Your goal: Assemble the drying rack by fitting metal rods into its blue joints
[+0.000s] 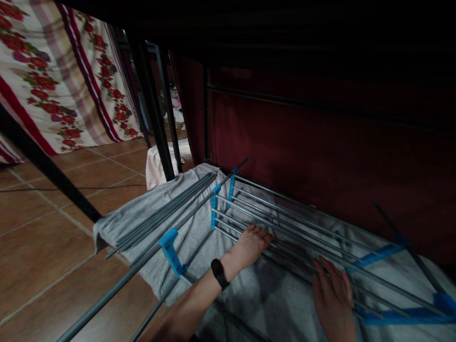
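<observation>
A rack frame of thin grey metal tubes (302,231) with blue plastic connectors (171,249) lies on a grey cloth (285,294). My left hand (252,244), with a black watch on the wrist, is closed over one of the lower tubes near the middle of the frame; its fingertips are partly hidden. Farther right, my right hand (334,292) rests against the tubes with its fingers stretched out. Beyond it, blue end pieces (409,316) join the tubes on the right. Two longer poles run through the left connectors towards the lower left.
Several loose grey tubes (164,211) lie side by side on the cloth at left. Black metal posts (153,104) and a dark overhead surface surround the space. A dark red cloth (302,147) hangs behind. Flowered fabric (71,80) hangs above the tiled floor (39,256).
</observation>
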Demonstrator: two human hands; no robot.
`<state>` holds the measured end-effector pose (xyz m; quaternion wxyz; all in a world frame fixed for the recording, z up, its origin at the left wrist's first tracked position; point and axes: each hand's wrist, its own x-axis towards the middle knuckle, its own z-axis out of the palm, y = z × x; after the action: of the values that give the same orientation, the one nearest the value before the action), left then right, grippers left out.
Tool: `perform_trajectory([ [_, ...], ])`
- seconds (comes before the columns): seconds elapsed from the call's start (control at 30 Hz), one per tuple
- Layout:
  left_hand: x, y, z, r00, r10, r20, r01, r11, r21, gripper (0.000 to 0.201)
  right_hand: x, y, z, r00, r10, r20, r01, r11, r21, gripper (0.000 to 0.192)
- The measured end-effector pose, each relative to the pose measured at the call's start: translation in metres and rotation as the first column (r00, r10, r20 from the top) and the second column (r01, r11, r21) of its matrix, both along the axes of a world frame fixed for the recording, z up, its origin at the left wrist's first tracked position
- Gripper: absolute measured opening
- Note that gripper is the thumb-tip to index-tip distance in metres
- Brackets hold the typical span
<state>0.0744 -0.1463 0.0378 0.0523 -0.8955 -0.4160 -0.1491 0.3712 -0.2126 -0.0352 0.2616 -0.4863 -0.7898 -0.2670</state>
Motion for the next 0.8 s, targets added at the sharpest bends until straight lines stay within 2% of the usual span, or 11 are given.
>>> perform_trajectory([
  [0.13,0.001,0.001,-0.001,0.998,-0.011,0.061,0.011,1.000,0.001,0.025,-0.007,0.016,0.003,1.000,0.020,0.019,-0.019,0.998,-0.052,0.042],
  [0.23,-0.001,-0.002,-0.004,0.983,-0.016,0.182,0.005,0.998,0.060,0.027,-0.006,0.025,0.001,1.000,0.003,-0.023,-0.005,0.997,-0.071,0.041],
  [0.3,-0.006,-0.009,-0.012,0.946,0.009,0.323,-0.052,0.991,0.126,0.030,-0.002,0.028,-0.002,1.000,0.014,-0.026,-0.016,0.997,-0.077,0.039],
  [0.37,-0.015,-0.016,-0.024,0.860,0.082,0.503,-0.182,0.971,0.153,0.029,0.001,0.029,-0.005,0.999,0.027,-0.022,-0.029,0.996,-0.079,0.039],
  [0.43,-0.028,-0.021,-0.040,0.688,0.196,0.698,-0.366,0.925,0.101,0.019,0.003,0.029,-0.006,0.999,0.037,-0.021,-0.038,0.996,-0.084,0.039],
  [0.47,-0.036,-0.020,-0.048,0.555,0.256,0.792,-0.465,0.885,0.039,0.015,0.004,0.029,-0.006,0.999,0.037,-0.027,-0.039,0.996,-0.083,0.039],
  [0.53,-0.054,-0.013,-0.059,0.211,0.339,0.917,-0.614,0.775,-0.146,0.017,0.004,0.029,-0.007,0.998,0.037,-0.041,-0.040,0.996,-0.077,0.038],
  [0.6,-0.071,0.002,-0.063,-0.102,0.347,0.932,-0.629,0.704,-0.330,0.025,0.003,0.030,-0.007,0.998,0.039,-0.051,-0.042,0.997,-0.059,0.036],
  [0.63,-0.079,0.011,-0.062,-0.206,0.338,0.918,-0.592,0.704,-0.392,0.030,0.003,0.031,-0.008,0.998,0.041,-0.052,-0.043,0.998,-0.049,0.035],
  [0.7,-0.091,0.028,-0.056,-0.329,0.321,0.888,-0.482,0.752,-0.450,0.038,0.005,0.033,-0.010,0.998,0.052,-0.046,-0.054,0.998,-0.027,0.035],
  [0.8,-0.100,0.048,-0.044,-0.421,0.328,0.846,-0.310,0.824,-0.474,0.047,0.010,0.038,-0.016,0.997,0.076,-0.024,-0.076,0.997,0.014,0.035],
])
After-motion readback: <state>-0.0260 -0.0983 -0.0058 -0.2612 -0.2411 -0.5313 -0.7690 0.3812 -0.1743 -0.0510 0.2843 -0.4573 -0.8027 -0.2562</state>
